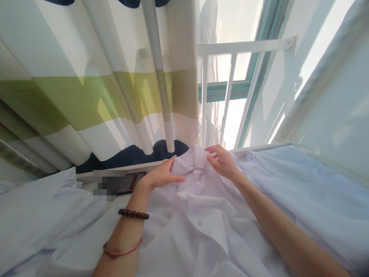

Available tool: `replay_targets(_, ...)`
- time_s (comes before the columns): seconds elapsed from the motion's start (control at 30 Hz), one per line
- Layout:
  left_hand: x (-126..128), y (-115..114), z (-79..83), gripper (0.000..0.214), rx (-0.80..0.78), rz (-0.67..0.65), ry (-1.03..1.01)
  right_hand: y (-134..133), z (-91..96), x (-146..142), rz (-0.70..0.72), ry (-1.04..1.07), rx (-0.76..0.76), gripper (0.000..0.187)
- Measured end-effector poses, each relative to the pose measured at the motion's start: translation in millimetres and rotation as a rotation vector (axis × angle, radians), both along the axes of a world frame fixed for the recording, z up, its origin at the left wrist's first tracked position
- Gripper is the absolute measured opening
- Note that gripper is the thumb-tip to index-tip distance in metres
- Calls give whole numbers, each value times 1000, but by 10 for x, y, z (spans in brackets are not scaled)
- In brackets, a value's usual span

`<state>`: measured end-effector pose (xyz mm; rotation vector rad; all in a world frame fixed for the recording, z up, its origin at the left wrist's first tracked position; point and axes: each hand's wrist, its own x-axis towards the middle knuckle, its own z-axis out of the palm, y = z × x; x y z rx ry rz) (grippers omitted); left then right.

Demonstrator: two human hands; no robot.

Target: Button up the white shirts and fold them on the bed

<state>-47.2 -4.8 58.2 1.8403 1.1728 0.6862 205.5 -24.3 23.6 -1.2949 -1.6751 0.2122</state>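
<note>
A white button-up shirt [201, 219] lies spread in front of me, its collar at the far end by the window. My left hand [161, 176] pinches the left side of the collar, thumb above and fingers below the cloth. My right hand [221, 161] grips the right side of the collar with curled fingers. A bead bracelet and a copper bangle sit on my left wrist. One shirt button shows near the middle.
A striped green, white and navy curtain [109, 96] hangs behind. A window with white bars [227, 92] is at the back right. A dark phone-like object [131, 181] lies left of my hand. Pale blue cloth [311, 192] spreads at the right and left.
</note>
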Motion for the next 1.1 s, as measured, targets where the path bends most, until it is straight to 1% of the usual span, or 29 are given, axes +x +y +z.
replay_targets(0.1, 42, -18, 74, 56, 49, -43, 91, 39, -29, 72, 12, 40, -53, 21)
replay_targets(0.13, 61, -33, 121, 53, 81, -52, 89, 43, -24, 95, 6, 48, -56, 24)
replay_targets(0.17, 78, -58, 176, 55, 114, -60, 79, 40, -6, 119, 3, 47, -57, 28)
replay_targets(0.23, 103, -135, 305, 71, 160, -78, 60, 6, 66, 169, 36, 18, -86, 39)
replay_targets(0.3, 118, -238, 438, 81, 195, -102, 80, -57, 170, 226, 138, -24, -177, 47)
replay_targets(0.37, 134, -347, 559, 79, 250, -135, 122, -128, 273, 288, 253, -48, -284, 51)
replay_targets(0.47, 168, -478, 689, 67, 339, -185, 163, -207, 386, 375, 352, 1, -392, 55)
replay_targets(0.57, 201, -537, 739, 54, 346, -251, 120, -247, 449, 434, 476, 88, -522, 54)
replay_targets(0.63, 212, -541, 737, 39, 306, -297, 69, -266, 478, 453, 546, 86, -615, 49)
replay_targets(0.7, 210, -529, 724, 26, 292, -306, 57, -289, 507, 456, 575, 57, -694, 47)
replay_targets(0.73, 205, -520, 717, 23, 296, -300, 64, -302, 523, 454, 582, 47, -727, 46)
replay_targets(0.8, 186, -504, 704, 23, 303, -286, 83, -328, 559, 445, 610, 60, -767, 43)
replay_targets(0.87, 158, -492, 696, 28, 286, -288, 90, -350, 601, 434, 599, 118, -734, 40)
replay_targets(0.9, 142, -490, 693, 32, 266, -295, 88, -359, 624, 429, 563, 152, -688, 40)
replay_targets(1.0, 101, -488, 694, 51, 202, -319, 63, -388, 700, 414, 378, 206, -502, 42)
replay_targets(1.07, 83, -485, 699, 68, 191, -310, 39, -417, 755, 403, 291, 221, -389, 45)
replay_targets(1.1, 77, -480, 702, 71, 198, -286, 26, -435, 782, 399, 262, 238, -338, 47)
